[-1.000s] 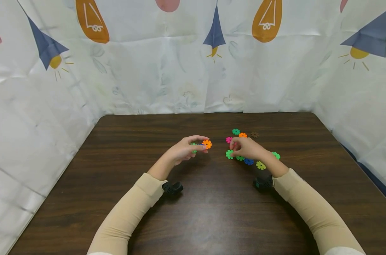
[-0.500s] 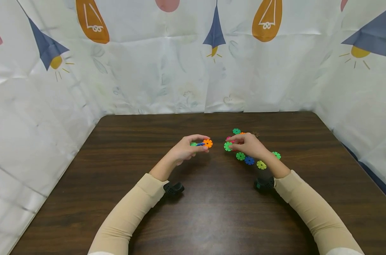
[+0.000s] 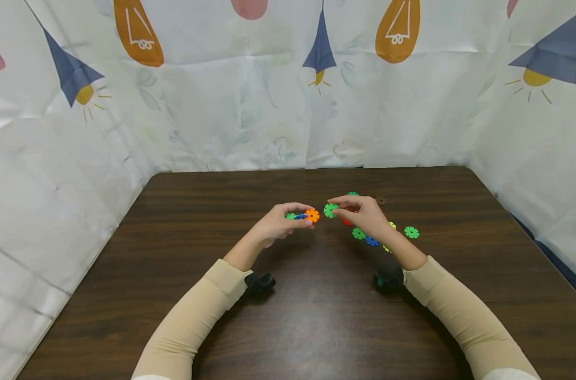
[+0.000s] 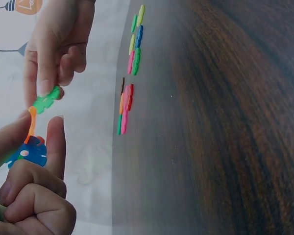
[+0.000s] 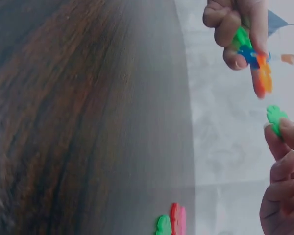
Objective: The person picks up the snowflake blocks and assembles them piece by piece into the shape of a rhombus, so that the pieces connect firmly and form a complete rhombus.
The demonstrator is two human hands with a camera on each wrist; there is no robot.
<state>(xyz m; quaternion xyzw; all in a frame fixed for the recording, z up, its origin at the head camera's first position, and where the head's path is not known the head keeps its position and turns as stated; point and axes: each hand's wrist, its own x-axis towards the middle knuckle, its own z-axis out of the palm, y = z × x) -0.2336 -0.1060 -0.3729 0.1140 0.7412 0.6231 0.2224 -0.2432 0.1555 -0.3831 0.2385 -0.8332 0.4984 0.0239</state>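
My left hand (image 3: 284,221) holds a small chain of joined notched plastic discs. An orange disc (image 3: 312,215) sits at its right end, a blue disc (image 4: 33,152) comes behind it, and a green disc (image 5: 243,37) lies deeper in the hand. Between thumb and fingertips my right hand (image 3: 367,214) pinches a single bright green disc (image 3: 331,210), held up facing the orange one. In the right wrist view a small gap shows between this green disc (image 5: 274,115) and the chain. Both hands are raised above the table.
Loose discs lie on the dark wooden table (image 3: 221,190) under and around my right hand, among them a green disc (image 3: 358,233), a blue disc (image 3: 371,240), a brown disc (image 3: 380,201) and another green disc (image 3: 412,232) farther right. A printed white curtain (image 3: 249,116) hangs behind the table.
My right hand has lifted the green disc from among the loose ones and carried it up and left, close to the orange disc. The left hand has stayed almost still.
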